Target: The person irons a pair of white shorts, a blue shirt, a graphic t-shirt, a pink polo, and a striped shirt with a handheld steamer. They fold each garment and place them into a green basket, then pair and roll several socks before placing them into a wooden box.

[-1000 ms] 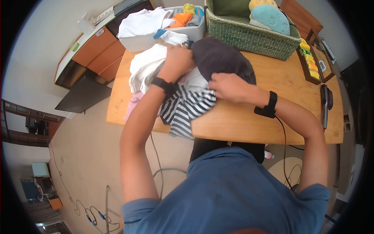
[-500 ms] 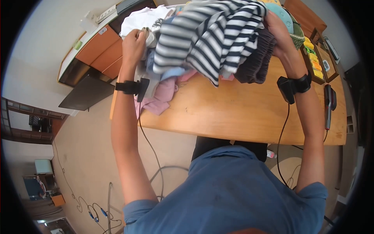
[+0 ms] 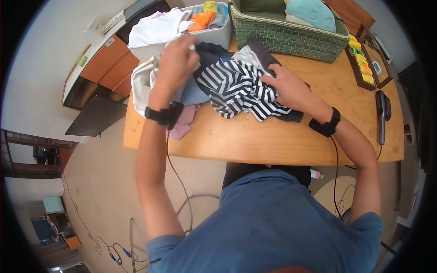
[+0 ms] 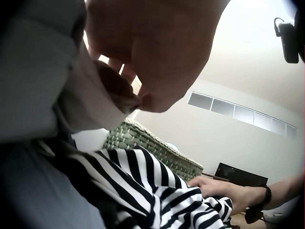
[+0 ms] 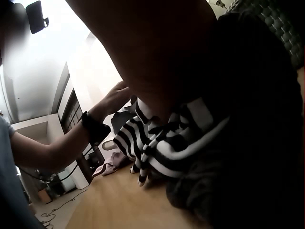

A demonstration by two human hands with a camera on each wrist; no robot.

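Note:
A black-and-white striped garment lies bunched on the wooden table, over dark cloth. My right hand grips its right side between thumb and fingers, beside a dark garment with a grey patch. Over the left part of the pile is my left hand; the left wrist view shows its thumb and fingers pinching the edge of a whitish garment. Under and beside that hand lie a cream garment, light blue cloth and a pink garment.
Behind the pile stand a white bin of folded clothes and a green woven basket with a blue plush toy. At the right are a wooden box with yellow items and a grey-black handheld device. Cables hang from both wrists.
The striped garment was lifted and spread between the hands, then came down onto the table in a bunch. The right hand moved down with it; the left hand shifted slightly right over the pile.

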